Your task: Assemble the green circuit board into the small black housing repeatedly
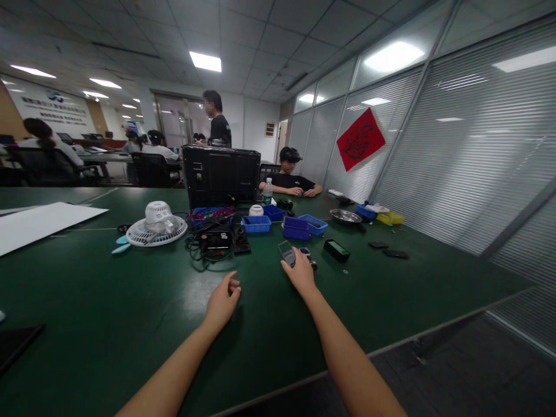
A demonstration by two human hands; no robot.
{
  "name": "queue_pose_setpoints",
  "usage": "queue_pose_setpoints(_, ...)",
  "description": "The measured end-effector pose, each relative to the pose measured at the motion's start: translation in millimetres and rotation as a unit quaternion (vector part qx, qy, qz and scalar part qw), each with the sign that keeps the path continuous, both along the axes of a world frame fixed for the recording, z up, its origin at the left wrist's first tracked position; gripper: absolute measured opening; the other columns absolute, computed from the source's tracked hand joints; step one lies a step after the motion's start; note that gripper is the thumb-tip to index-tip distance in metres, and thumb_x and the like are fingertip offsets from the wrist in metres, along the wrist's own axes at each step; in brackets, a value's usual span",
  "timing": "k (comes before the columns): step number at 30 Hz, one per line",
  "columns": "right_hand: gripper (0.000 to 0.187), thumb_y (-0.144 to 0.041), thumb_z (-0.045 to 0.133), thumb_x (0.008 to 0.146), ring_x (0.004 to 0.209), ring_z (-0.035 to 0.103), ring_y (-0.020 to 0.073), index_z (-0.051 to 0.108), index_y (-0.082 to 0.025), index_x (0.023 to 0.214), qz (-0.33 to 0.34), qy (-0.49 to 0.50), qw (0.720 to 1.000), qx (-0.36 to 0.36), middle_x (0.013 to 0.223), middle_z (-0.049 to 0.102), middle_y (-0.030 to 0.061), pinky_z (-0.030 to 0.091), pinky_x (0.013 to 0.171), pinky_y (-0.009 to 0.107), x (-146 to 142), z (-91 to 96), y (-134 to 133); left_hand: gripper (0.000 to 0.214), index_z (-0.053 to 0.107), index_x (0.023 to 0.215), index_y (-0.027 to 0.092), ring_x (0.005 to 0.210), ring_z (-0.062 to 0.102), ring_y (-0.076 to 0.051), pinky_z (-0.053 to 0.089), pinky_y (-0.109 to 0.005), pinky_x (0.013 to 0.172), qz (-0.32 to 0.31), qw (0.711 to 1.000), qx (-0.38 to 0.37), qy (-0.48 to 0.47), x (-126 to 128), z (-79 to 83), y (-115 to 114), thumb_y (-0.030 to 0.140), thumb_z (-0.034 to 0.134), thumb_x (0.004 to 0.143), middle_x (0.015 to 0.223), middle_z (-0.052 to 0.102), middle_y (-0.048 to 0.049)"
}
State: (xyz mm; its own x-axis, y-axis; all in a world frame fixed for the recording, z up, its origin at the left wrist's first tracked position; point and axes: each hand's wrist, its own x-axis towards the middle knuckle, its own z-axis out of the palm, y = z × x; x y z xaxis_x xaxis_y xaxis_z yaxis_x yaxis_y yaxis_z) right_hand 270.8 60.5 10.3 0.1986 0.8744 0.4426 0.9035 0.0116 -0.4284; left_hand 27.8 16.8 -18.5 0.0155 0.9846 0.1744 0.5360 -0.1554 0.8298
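Observation:
My right hand (300, 273) is closed around the lower part of a small grey handheld device (286, 252) with a screen window at its top end. The device is tilted just above or on the green table; I cannot tell which. My left hand (224, 298) hovers over or rests on the table to the left, fingers loosely curled and apart, with nothing visible in it. Just beyond the right hand lie small parts (304, 252), partly hidden by it. To its right stands a black box with a green top (336, 250).
Blue bins (256, 224), a black power unit with tangled cables (216, 240) and a white fan (157, 226) stand farther back. A large black casing (221, 176) rises behind them. A metal bowl (346, 216) is at the right. Another person (292, 176) sits across the table (269, 330).

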Motion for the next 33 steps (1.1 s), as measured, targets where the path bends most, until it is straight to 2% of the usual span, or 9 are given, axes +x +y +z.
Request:
queue_pose_setpoints(3, 0.05, -0.035, 0.054, 0.076, 0.102, 0.046, 0.0271, 0.046, -0.016, 0.122, -0.041, -0.087, 0.995, -0.032, 0.109, 0.051, 0.0147, 0.035, 0.084, 0.036, -0.9, -2.8, -0.5, 0.045, 0.045, 0.119, 0.017, 0.076, 0.058, -0.013, 0.044, -0.027, 0.071, -0.004, 1.0, -0.002, 0.002, -0.4, -1.6, 0.6, 0.027, 0.045, 0.075, 0.096, 0.061, -0.0044)
queue_pose_setpoints(6, 0.04, -0.025, 0.051, 0.079, 0.103, 0.042, 0.0274, 0.051, -0.016, 0.118, -0.057, -0.148, 0.987, -0.032, 0.113, 0.048, 0.0163, 0.032, 0.085, 0.037, -0.2, -2.4, -2.8, 0.046, 0.044, 0.12, 0.017, 0.076, 0.058, -0.013, 0.044, -0.027, 0.071, -0.004, 1.0, -0.003, 0.004, -0.4, -2.1, 0.6, 0.027, 0.045, 0.075, 0.097, 0.061, -0.0044)
queue_pose_setpoints(9, 0.039, -0.023, 0.052, 0.078, 0.103, 0.04, 0.0271, 0.051, -0.016, 0.117, -0.039, -0.19, 0.981, -0.024, 0.112, 0.047, 0.0158, 0.032, 0.084, 0.037, -5.8, -2.8, -5.6, 0.046, 0.044, 0.12, 0.016, 0.077, 0.058, -0.013, 0.044, -0.027, 0.071, 0.0, 1.0, 0.0, 0.012, -0.4, -2.1, 0.7, 0.027, 0.045, 0.075, 0.097, 0.061, -0.0044)
queue_pose_setpoints(13, 0.042, -0.033, 0.054, 0.077, 0.098, 0.041, 0.0255, 0.051, -0.019, 0.117, 0.028, -0.214, 0.976, -0.03, 0.107, 0.049, 0.0125, 0.033, 0.081, 0.036, -22.8, -3.9, -10.3, 0.046, 0.045, 0.118, 0.016, 0.077, 0.058, -0.014, 0.044, -0.027, 0.073, 0.001, 1.0, 0.006, 0.005, -0.4, -2.5, 1.2, 0.027, 0.046, 0.074, 0.097, 0.061, -0.0043)
queue_pose_setpoints(16, 0.041, -0.036, 0.049, 0.08, 0.096, 0.042, 0.0244, 0.049, -0.02, 0.119, 0.05, -0.198, 0.979, -0.013, 0.106, 0.05, 0.0118, 0.033, 0.081, 0.036, -30.3, -0.8, -13.1, 0.045, 0.045, 0.118, 0.016, 0.077, 0.058, -0.014, 0.044, -0.027, 0.073, 0.003, 1.0, 0.004, -0.002, 0.1, -2.3, 1.0, 0.026, 0.046, 0.074, 0.096, 0.061, -0.0044)
queue_pose_setpoints(20, 0.039, -0.037, 0.038, 0.086, 0.099, 0.043, 0.0237, 0.051, -0.017, 0.117, 0.007, -0.141, 0.99, 0.008, 0.109, 0.051, 0.0129, 0.033, 0.083, 0.034, -20.6, 6.9, -12.6, 0.045, 0.045, 0.119, 0.016, 0.076, 0.057, -0.013, 0.044, -0.027, 0.072, 0.001, 1.0, 0.002, -0.003, 1.4, -1.4, 0.5, 0.026, 0.045, 0.074, 0.096, 0.061, -0.0043)
queue_pose_setpoints(25, 0.049, -0.043, 0.031, 0.087, 0.103, 0.047, 0.0253, 0.049, -0.012, 0.12, -0.072, -0.052, 0.992, -0.086, 0.115, 0.051, 0.0157, 0.037, 0.08, 0.033, -0.4, 9.2, -4.6, 0.046, 0.044, 0.119, 0.016, 0.078, 0.057, -0.013, 0.043, -0.027, 0.074, 0.006, 1.0, -0.001, 0.007, 2.0, -2.0, 1.0, 0.024, 0.045, 0.074, 0.096, 0.061, -0.0041)
queue_pose_setpoints(29, 0.048, -0.043, 0.032, 0.085, 0.098, 0.053, 0.0234, 0.051, -0.013, 0.117, -0.029, -0.015, 0.984, -0.175, 0.111, 0.055, 0.0145, 0.039, 0.075, 0.03, -5.7, 5.6, -2.1, 0.046, 0.044, 0.119, 0.017, 0.078, 0.057, -0.013, 0.044, -0.026, 0.073, 0.003, 1.0, 0.003, 0.01, 1.2, -3.3, 1.8, 0.025, 0.045, 0.074, 0.096, 0.061, -0.0039)
queue_pose_setpoints(33, 0.045, -0.043, 0.033, 0.085, 0.092, 0.056, 0.0207, 0.054, -0.014, 0.113, 0.029, 0.01, 0.983, -0.18, 0.108, 0.056, 0.0131, 0.039, 0.074, 0.027, -29.3, 0.5, -9.6, 0.047, 0.044, 0.121, 0.019, 0.079, 0.056, -0.013, 0.044, -0.028, 0.076, -0.005, 0.999, 0.023, 0.036, 2.6, -1.6, -1.6, 0.026, 0.046, 0.074, 0.097, 0.059, -0.0034)
